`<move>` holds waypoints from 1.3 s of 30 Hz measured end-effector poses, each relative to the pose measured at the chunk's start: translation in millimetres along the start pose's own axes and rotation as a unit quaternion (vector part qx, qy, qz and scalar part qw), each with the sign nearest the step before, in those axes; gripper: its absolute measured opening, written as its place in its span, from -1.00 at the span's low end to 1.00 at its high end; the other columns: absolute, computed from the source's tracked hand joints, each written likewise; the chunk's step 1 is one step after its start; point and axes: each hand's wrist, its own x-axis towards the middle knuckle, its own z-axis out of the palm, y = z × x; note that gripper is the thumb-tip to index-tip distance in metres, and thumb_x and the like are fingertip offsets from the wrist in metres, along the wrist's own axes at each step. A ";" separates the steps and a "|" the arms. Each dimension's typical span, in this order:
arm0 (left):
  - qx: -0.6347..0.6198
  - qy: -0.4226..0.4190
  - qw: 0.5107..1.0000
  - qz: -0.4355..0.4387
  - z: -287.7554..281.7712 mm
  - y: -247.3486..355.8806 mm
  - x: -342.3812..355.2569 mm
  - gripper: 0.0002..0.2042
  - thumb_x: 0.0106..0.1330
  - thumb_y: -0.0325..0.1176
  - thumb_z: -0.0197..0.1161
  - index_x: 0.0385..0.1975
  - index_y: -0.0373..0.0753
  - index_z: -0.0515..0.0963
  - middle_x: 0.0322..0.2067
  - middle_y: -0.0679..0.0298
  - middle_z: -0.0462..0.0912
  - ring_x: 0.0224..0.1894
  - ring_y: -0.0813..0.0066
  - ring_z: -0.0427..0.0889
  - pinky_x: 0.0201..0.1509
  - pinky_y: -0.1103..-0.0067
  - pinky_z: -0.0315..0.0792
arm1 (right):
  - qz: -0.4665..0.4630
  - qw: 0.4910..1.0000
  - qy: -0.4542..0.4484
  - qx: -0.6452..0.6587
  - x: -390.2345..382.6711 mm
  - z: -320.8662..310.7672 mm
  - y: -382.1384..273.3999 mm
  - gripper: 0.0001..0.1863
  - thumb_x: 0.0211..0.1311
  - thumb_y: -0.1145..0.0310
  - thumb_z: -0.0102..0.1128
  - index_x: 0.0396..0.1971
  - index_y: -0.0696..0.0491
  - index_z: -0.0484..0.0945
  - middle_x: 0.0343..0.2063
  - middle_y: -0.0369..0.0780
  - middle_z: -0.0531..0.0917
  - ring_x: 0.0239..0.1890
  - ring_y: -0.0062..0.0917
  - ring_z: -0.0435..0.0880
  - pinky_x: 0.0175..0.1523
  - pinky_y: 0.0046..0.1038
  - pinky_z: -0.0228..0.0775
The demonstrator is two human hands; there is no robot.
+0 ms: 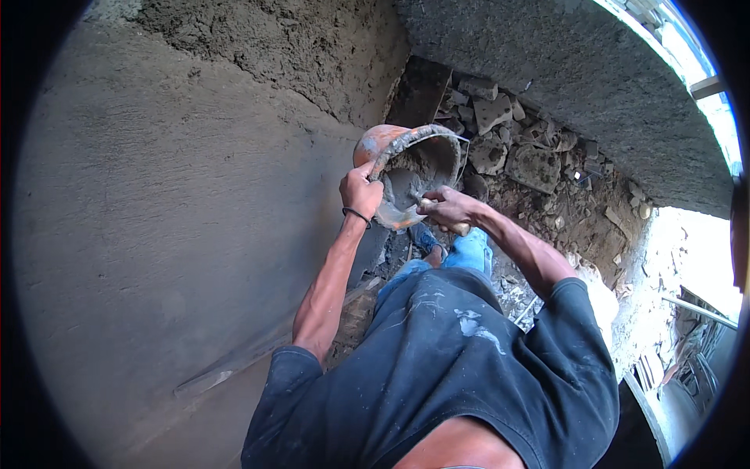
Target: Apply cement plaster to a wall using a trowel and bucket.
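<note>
An orange bucket [380, 141], its rim crusted with grey mortar, is tilted so its mouth faces me. Wet mortar [437, 152] coats the inside. My left hand [361, 192], a dark band at its wrist, is closed on the bucket's left rim. At the opposite side of the mouth, my right hand [451, 209] is wrapped round the wooden handle of a trowel [462, 229]. The trowel's grey blade reaches into the bucket among the mortar, so its outline is hard to make out.
A smooth, freshly plastered wall [172, 203] stands at the left, with rough mortar [305, 47] higher up. Broken rubble [535, 166] covers the ground beyond the bucket. A rough grey wall [562, 70] rises at the upper right. A wooden board [207, 381] lies along the left wall's foot.
</note>
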 end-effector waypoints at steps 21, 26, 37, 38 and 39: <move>-0.425 0.061 0.857 -0.285 -6.2 -118.1 -9.2 -0.45 -0.19 -0.71 -0.02 -0.08 -0.22 0.50 -0.46 0.26 0.49 -0.71 0.42 0.47 -0.89 0.59 0.21 | -0.171 0.894 0.019 0.414 -88.0 -6.9 -1.8 -0.57 0.26 0.24 0.14 0.07 0.11 0.37 -0.63 -0.31 0.41 -0.74 -0.65 0.39 -0.66 -0.59 0.23; -0.373 0.100 0.870 -0.306 25.1 -152.4 -27.5 -0.43 -0.18 -0.74 0.01 -0.06 -0.21 0.54 -0.51 0.17 0.54 -0.72 0.24 0.55 -0.81 0.39 0.39 | -0.421 0.727 0.370 0.396 -151.5 -67.3 -33.5 -0.49 0.09 0.36 0.23 0.07 0.13 0.38 -0.61 -0.32 0.56 -0.76 -0.72 0.45 -0.71 -0.67 0.32; -0.270 0.220 0.782 -0.518 27.3 -261.2 -73.7 -0.45 -0.18 -0.81 0.06 -0.11 -0.20 0.55 -0.18 0.03 0.54 -0.29 -0.01 0.60 -0.34 -0.08 0.50 | -0.217 0.292 0.918 0.156 -204.1 -193.3 -106.7 -0.55 0.18 0.43 0.21 0.04 0.25 0.33 -0.57 -0.24 0.55 -0.63 -0.63 0.54 -0.58 -0.62 0.45; -0.272 0.245 0.758 -0.540 27.5 -267.9 -74.8 -0.48 -0.18 -0.81 0.07 -0.14 -0.23 0.55 -0.22 0.01 0.55 -0.30 -0.02 0.61 -0.36 -0.07 0.51 | -0.266 0.288 0.904 0.170 -185.0 -191.8 -129.5 -0.62 0.15 0.42 0.24 -0.09 0.26 0.38 -0.62 -0.25 0.54 -0.65 -0.63 0.56 -0.62 -0.62 0.40; -0.275 0.248 0.753 -0.543 26.4 -266.9 -77.2 -0.48 -0.18 -0.81 0.07 -0.14 -0.23 0.55 -0.22 0.01 0.55 -0.30 -0.02 0.61 -0.36 -0.07 0.51 | -0.332 0.271 0.895 0.121 -152.0 -201.9 -144.4 -0.71 0.20 0.38 0.19 -0.17 0.23 0.40 -0.63 -0.29 0.51 -0.71 -0.67 0.47 -0.70 -0.62 0.29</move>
